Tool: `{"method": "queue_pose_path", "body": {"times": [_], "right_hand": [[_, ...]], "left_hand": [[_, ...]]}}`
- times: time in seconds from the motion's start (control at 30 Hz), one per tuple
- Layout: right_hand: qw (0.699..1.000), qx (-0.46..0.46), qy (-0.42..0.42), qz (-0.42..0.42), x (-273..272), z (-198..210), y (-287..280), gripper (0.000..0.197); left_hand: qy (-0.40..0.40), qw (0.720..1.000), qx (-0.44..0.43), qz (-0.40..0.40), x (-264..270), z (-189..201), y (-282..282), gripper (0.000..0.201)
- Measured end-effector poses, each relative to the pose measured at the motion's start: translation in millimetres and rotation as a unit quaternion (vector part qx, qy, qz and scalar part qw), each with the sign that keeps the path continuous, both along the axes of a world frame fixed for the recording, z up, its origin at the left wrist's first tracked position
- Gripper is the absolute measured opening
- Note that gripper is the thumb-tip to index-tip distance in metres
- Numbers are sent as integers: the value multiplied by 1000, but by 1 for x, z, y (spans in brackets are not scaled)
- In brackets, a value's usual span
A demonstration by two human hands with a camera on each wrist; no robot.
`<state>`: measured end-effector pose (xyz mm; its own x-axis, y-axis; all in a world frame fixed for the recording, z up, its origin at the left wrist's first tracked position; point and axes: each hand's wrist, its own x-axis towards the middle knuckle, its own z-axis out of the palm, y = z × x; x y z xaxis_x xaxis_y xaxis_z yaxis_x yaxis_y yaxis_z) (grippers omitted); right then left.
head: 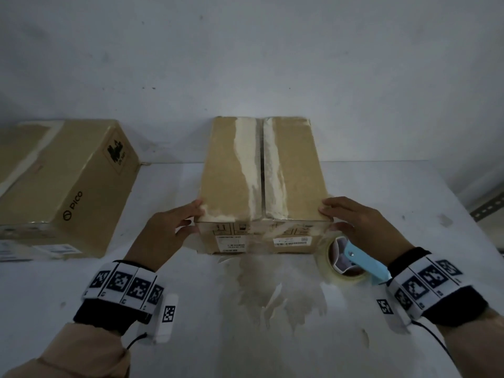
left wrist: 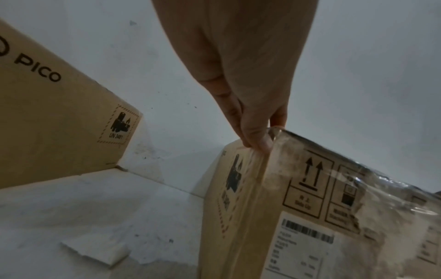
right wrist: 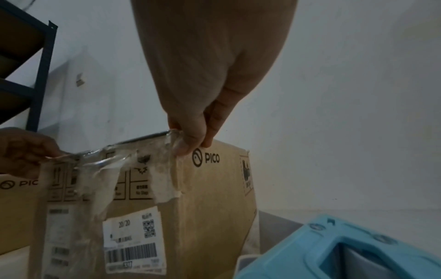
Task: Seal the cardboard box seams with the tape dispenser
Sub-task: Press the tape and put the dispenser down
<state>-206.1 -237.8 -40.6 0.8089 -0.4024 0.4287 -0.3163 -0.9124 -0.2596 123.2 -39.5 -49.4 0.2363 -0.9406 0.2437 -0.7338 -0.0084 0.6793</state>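
Second box [head: 62, 186]: sitting far left on the table [head: 409, 214].
Left hand [head: 166, 230]: gripping the box's [head: 234, 170] near left top corner.
Box: standing mid-table, top seam untaped.
Right hand [head: 357, 222]: gripping the near right corner.
Dispenser [head: 351, 257]: lying beside the box, under the right wrist.

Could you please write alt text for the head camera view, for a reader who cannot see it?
Both hands grip the near top corners of a cardboard box on a white table, left hand and right hand. A blue tape dispenser lies under the right wrist; a second box sits to the left.
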Motion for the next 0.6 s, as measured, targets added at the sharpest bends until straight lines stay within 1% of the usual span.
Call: {"method": "queue_pose_path", "body": {"times": [0.07,0.13,0.27,0.3,0.37,0.4,0.47,0.53,0.6], "right_hand": [[1000,-17,20,16,0,3,-5,50],[998,-37,35,29,0,5,-7,54],[998,-35,34,33,1,6,-8,45],[999,-31,33,29,2,5,-7,44],[999,-22,31,18,2,3,-5,45],[999,-18,27,13,2,2,-3,46],[1000,-11,10,5,2,-1,0,42],[1000,8,-15,-11,1,-5,2,38],[998,37,-23,-34,-2,-10,2,46]], "left_hand": [[-41,999,-15,-13,6,0,0,46],[-78,996,-32,-29,8,2,0,39],[-135,986,-83,-47,6,11,-3,26],[-138,985,-91,-41,5,12,-3,26],[-119,988,-97,-24,4,10,-4,30],[-113,988,-100,-6,2,7,-4,30],[-102,987,-106,65,-4,-2,0,26],[-35,980,-95,168,-16,-11,7,24],[27,965,-84,247,-34,-17,13,24]]}}
